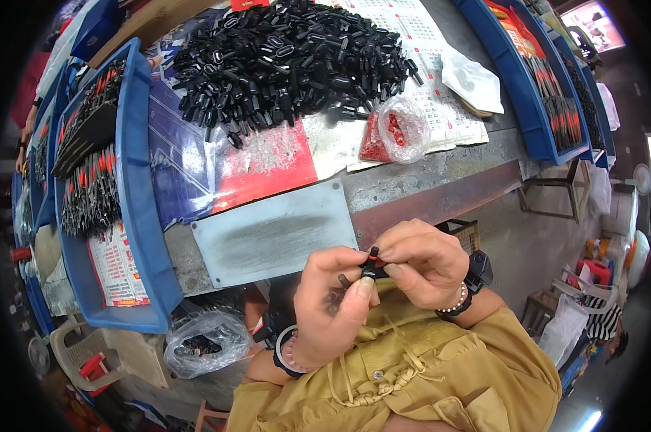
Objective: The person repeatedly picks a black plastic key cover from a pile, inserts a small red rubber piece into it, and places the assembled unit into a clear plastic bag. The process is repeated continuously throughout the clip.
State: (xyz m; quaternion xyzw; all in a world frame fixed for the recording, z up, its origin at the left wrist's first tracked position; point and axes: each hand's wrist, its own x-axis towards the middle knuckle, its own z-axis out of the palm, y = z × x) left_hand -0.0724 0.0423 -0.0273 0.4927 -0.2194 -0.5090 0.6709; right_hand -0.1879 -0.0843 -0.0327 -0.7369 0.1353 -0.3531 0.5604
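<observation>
Both my hands meet just past the bench's near edge, around a small black plastic part (pixel 372 263) with a bit of red near its top. My left hand (pixel 327 291) pinches it from the left between thumb and fingertips. Another dark piece shows between that hand's fingers, partly hidden. From the right, my right hand (pixel 426 261) closes thumb and fingertips on the same part. Beyond them, a large heap of shiny black plastic parts (pixel 289 68) covers the paper-lined bench. A clear plastic bag (pixel 409 129) of tiny red pieces lies open in front of the heap.
A worn metal plate (pixel 275 234) is at the bench's near edge. Blue trays (pixel 142 173) with black-and-red pieces stand left, and more blue trays (pixel 512 93) stand right. Below the left side are a plastic bag (pixel 206 344) of black pieces and a beige chair (pixel 113 353).
</observation>
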